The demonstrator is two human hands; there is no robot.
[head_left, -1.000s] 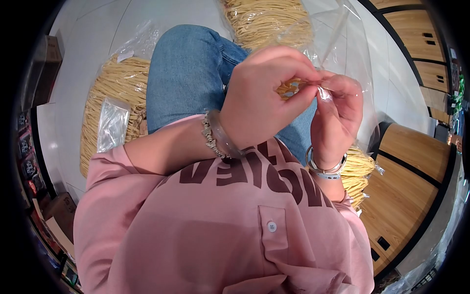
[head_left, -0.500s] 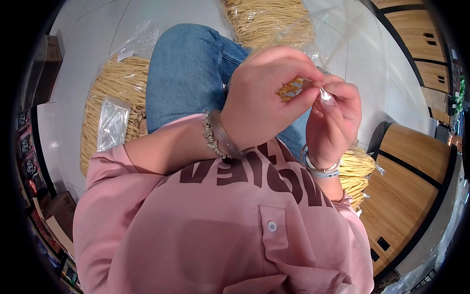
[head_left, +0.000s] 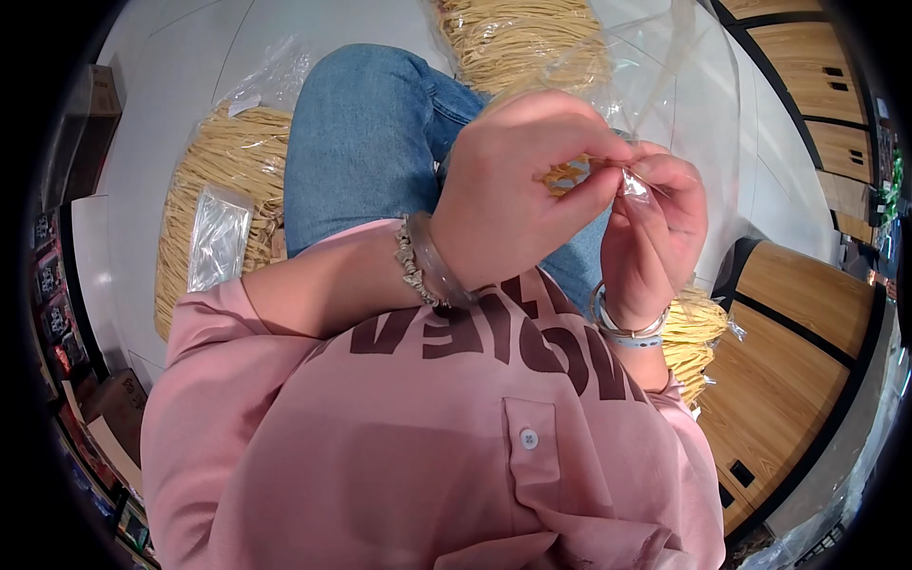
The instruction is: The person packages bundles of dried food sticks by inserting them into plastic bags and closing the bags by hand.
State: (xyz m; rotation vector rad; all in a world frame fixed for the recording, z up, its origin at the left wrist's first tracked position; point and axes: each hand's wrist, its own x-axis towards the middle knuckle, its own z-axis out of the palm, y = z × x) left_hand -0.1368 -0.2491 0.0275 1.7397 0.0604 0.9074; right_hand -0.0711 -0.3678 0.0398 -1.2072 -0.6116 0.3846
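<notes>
While fingers (head_left: 587, 198) of left hand (head_left: 508, 185) and right hand (head_left: 655, 228) pinch clear plastic (head_left: 635, 187), not yet released, the left bundle (head_left: 223, 152) lies bagged.

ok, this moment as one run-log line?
left hand: pinches clear plastic | right hand: pinches same plastic, close to left | bagged yellow strands: on floor, beside blue jeans

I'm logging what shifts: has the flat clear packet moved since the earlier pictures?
No; judged against the yellow bundle beneath it, the flat clear packet lies where it did.
</notes>
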